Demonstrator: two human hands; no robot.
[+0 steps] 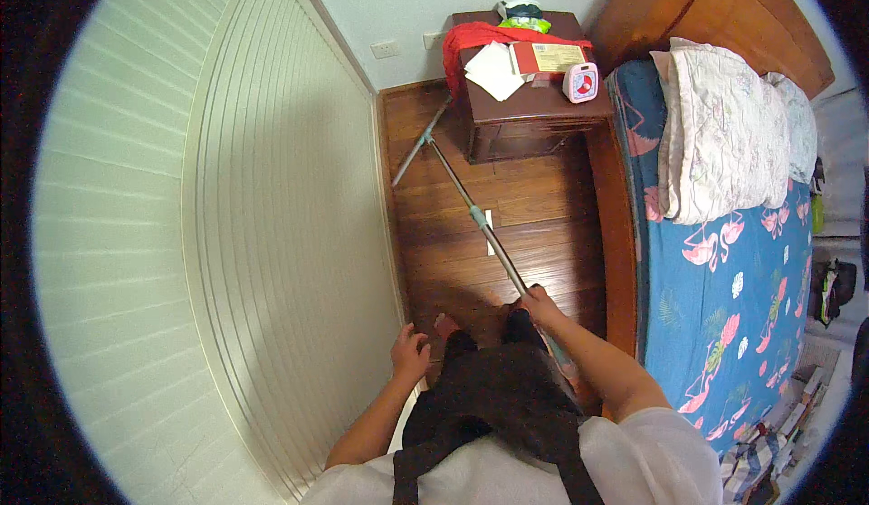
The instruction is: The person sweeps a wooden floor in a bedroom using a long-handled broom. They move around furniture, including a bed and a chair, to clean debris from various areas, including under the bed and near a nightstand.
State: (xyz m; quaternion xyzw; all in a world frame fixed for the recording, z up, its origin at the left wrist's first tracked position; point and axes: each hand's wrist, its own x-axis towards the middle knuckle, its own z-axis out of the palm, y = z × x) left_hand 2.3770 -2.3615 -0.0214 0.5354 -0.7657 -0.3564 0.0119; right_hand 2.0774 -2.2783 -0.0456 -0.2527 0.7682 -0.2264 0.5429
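Observation:
My right hand (542, 308) grips the metal pole (501, 252) of a long-handled floor squeegee or broom, just below its middle. The pole slants forward and left, with a pale green joint (478, 217) partway along it. At its far end a thin straight head (410, 160) rests on the wood floor (434, 220), between the ribbed wall panel and the nightstand. My left hand (410, 354) hangs free near the panel, fingers apart and slightly curled, holding nothing. A white strip (489, 232) lies on the floor beside the pole.
Ahead stands a dark wooden nightstand (536, 108) bearing a red cloth (468, 38), white papers (494, 74), a box (548, 58) and a pink timer (580, 84). A ribbed sliding door or panel (292, 233) closes the left side. On the right is a bed (719, 315) with a folded quilt (723, 132).

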